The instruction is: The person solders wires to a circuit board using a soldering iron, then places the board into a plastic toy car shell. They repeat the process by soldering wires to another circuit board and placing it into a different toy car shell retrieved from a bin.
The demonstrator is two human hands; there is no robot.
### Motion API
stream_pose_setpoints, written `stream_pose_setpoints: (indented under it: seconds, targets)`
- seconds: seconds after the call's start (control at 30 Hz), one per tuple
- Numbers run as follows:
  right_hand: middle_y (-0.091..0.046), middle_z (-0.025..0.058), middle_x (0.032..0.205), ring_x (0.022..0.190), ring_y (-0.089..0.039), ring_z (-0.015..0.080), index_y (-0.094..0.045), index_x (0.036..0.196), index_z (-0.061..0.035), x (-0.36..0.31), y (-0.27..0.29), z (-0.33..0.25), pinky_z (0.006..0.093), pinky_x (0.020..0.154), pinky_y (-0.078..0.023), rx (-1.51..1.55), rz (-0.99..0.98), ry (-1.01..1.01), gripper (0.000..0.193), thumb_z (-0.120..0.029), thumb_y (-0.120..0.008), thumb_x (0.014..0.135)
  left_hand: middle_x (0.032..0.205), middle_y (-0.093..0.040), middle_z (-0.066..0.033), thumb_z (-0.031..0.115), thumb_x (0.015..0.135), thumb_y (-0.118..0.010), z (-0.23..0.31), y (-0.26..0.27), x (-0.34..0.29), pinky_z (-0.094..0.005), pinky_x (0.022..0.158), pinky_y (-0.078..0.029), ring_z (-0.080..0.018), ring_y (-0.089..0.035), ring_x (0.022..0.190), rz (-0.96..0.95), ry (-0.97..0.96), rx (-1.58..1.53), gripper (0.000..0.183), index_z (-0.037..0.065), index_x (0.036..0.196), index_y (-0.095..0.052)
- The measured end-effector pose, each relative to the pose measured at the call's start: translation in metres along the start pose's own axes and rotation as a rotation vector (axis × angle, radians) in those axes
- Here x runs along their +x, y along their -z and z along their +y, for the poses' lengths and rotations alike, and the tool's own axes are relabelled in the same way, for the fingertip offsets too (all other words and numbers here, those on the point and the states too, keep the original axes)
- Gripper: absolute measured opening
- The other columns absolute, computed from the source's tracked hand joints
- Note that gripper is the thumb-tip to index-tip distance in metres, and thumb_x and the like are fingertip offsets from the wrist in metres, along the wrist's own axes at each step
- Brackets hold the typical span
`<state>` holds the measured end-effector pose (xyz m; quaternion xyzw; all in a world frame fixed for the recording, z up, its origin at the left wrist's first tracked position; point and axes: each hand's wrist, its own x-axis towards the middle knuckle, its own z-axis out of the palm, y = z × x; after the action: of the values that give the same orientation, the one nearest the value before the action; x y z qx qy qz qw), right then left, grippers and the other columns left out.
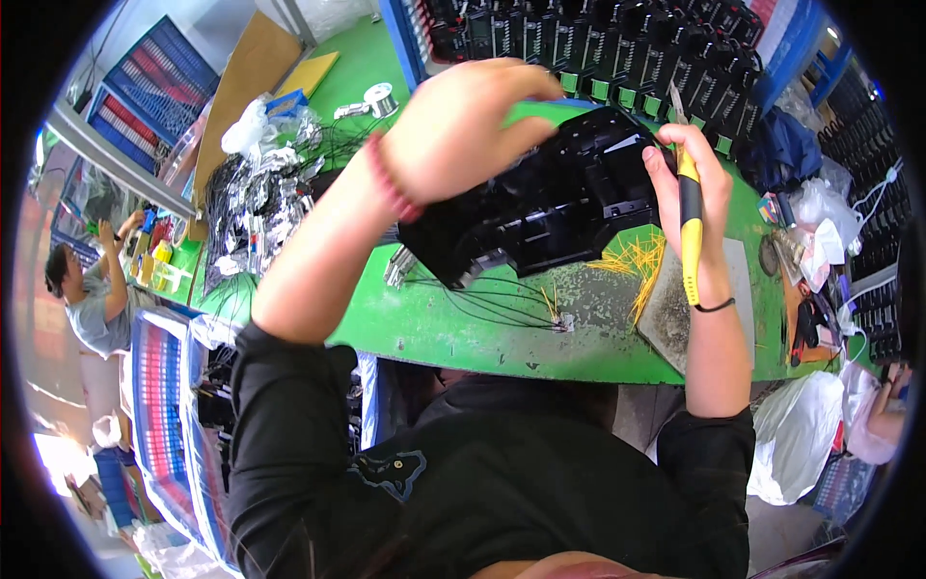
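Note:
A large black moulded plastic housing (569, 193) lies tilted over the green workbench. Above its left part is my left hand (477, 125), smeared by motion, its thumb and fingers apart with nothing visible between them. Whether it touches the housing I cannot tell. My right hand (702, 183), at the housing's right end, is closed on a slim hand tool (691, 222) with a yellow-and-black handle. The tool's narrow metal tip points away from me; its exact kind is unclear. The right thumb rests by the housing's edge.
Yellow cut strips (637, 275) and thin black wires (492, 304) lie on the green bench (424, 328). Tangled wired parts (251, 212) and a wire spool (380, 99) are left. A rack of black units (598, 48) stands behind. Another person (96, 299) works far left.

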<state>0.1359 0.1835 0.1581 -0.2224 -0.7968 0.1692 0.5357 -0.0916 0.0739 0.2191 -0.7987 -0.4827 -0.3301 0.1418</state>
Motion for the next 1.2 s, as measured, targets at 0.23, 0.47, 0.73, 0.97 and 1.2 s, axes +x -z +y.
stream_pose_setpoints:
  seconds: [0.23, 0.47, 0.73, 0.97, 1.2]
  targets:
    - [-0.056, 0.0016, 0.085, 0.076, -0.048, 0.0105, -0.056, 0.096, -0.0013, -0.033, 0.011, 0.047, 0.0242, 0.071, -0.042, 0.147, 0.149, -0.299, 0.024, -0.013, -0.072, 0.082, 0.107, -0.06, -0.0156, 0.017, 0.081, -0.064, 0.041, -0.032, -0.111, -0.0421, 0.077, -0.052, -0.0345, -0.062, 0.091, -0.169, 0.705, 0.067, 0.035, 0.004, 0.114, -0.057]
    - [-0.055, 0.0013, 0.087, 0.079, -0.048, 0.0091, -0.056, 0.097, 0.0009, -0.058, 0.002, 0.035, 0.0224, 0.073, -0.041, 0.106, 0.139, -0.298, 0.022, -0.01, -0.07, 0.084, 0.105, -0.063, -0.0124, 0.018, 0.081, -0.064, 0.033, -0.071, -0.106, -0.0408, 0.074, -0.052, -0.034, -0.062, 0.09, -0.109, 0.796, 0.143, 0.033, 0.003, 0.111, -0.059]
    - [-0.054, -0.0007, 0.084, 0.074, -0.046, 0.0069, -0.058, 0.099, 0.0006, -0.076, -0.018, 0.096, 0.0209, 0.066, -0.039, 0.241, 0.214, -0.483, 0.025, -0.009, -0.072, 0.082, 0.073, -0.063, -0.0081, -0.008, 0.078, -0.062, 0.065, -0.107, -0.118, -0.0314, 0.06, -0.051, -0.024, -0.062, 0.064, 0.256, 0.542, -0.303, 0.052, 0.002, 0.127, -0.046]
    - [-0.059, 0.0016, 0.083, 0.073, -0.047, 0.0099, -0.059, 0.095, -0.0024, -0.094, -0.054, 0.146, 0.0233, 0.068, -0.041, 0.12, 0.062, -0.316, 0.024, -0.014, -0.074, 0.08, 0.08, -0.067, -0.0107, -0.005, 0.081, -0.062, 0.067, -0.146, -0.153, -0.0295, 0.071, -0.052, -0.0214, -0.066, 0.073, 0.059, 0.541, -0.422, 0.035, 0.0, 0.115, -0.056]
    - [-0.062, 0.0059, 0.084, 0.078, -0.059, 0.0128, -0.059, 0.105, -0.0057, -0.104, -0.079, 0.166, 0.0265, 0.067, -0.048, 0.192, -0.156, -0.416, 0.035, -0.002, -0.077, 0.074, 0.08, -0.066, -0.0138, 0.006, 0.079, -0.066, 0.086, -0.175, -0.162, -0.0356, 0.065, -0.052, -0.0309, -0.064, 0.073, -0.184, 0.549, -0.485, 0.011, 0.001, 0.089, -0.066]
